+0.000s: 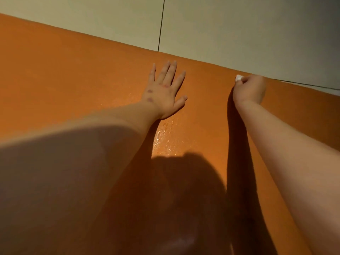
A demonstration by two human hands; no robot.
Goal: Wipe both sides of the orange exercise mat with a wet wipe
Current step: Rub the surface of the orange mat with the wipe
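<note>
Wipe [239, 77] (one corner only) in right grip [249, 90]

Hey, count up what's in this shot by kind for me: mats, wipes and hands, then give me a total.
mat: 1
wipe: 1
hands: 2, the left hand flat on the mat, the right hand gripping the wipe at the far edge
Total: 4
</note>
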